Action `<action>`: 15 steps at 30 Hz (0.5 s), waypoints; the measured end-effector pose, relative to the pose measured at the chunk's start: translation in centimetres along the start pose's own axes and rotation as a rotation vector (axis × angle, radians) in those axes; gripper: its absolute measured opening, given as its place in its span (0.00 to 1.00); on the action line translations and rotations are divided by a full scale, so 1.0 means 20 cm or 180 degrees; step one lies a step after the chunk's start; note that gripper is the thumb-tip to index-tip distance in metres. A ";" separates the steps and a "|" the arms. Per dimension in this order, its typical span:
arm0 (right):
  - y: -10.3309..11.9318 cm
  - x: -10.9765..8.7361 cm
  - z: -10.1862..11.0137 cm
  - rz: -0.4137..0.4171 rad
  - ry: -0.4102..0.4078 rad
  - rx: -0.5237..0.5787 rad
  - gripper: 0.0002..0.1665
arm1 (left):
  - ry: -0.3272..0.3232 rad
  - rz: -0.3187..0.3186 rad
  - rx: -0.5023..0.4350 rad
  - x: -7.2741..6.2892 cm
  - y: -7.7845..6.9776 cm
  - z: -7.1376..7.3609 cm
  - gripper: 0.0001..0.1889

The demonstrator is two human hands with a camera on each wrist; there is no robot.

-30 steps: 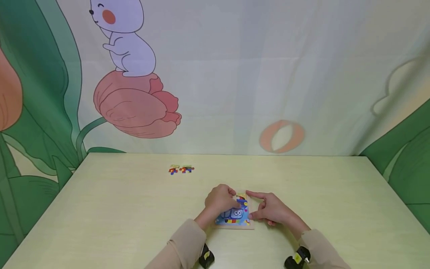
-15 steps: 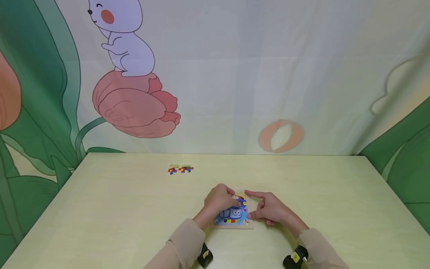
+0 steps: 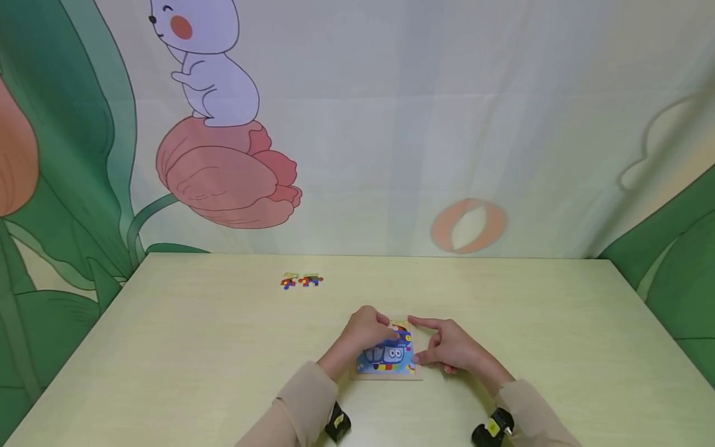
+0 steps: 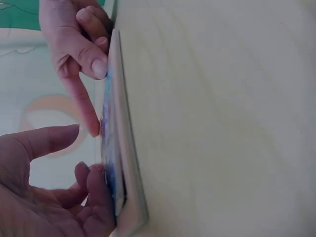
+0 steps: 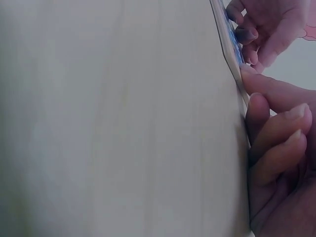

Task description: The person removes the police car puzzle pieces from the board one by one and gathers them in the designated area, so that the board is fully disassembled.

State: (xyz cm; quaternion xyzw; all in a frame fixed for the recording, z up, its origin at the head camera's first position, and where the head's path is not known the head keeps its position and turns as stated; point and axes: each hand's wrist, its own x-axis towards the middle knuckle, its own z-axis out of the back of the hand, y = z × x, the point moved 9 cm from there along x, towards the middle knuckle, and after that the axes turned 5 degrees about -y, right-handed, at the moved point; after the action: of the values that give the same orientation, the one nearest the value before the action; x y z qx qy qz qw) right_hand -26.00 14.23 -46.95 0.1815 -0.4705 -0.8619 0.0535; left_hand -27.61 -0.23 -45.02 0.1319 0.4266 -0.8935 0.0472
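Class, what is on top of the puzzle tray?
The puzzle tray holds a blue cartoon jigsaw with two eyes. The left hand covers its far left part; pieces or gaps there cannot be seen.

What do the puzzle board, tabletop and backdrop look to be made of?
Puzzle board: probably wood or fibreboard, matte; pale tan, stiff-looking edge.
Tabletop: wood or wood-look laminate, smooth with a slight sheen; faint grain streaks, can't tell which.
Backdrop: likely printed fabric, matte; soft vertical folds and a faint horizontal crease.
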 end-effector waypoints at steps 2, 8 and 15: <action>0.00 0.00 0.00 -0.0032 -0.0022 -0.0020 0.44 | 0.0081 0.0064 -0.0139 0.01 0.01 0.00 0.14; 0.00 0.00 0.01 -0.0037 -0.0035 -0.0034 0.44 | 0.0194 0.0212 -0.0363 0.00 0.00 0.00 0.14; 0.00 0.00 -0.01 0.0075 0.0060 0.0050 0.45 | 0.0157 0.0232 -0.0220 0.00 0.00 -0.01 0.13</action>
State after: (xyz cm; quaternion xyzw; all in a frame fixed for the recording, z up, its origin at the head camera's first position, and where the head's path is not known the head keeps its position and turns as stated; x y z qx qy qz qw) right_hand -26.00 14.04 -46.99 0.1844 -0.4788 -0.8557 0.0667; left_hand -27.58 -0.04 -45.17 0.1676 0.4533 -0.8724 0.0737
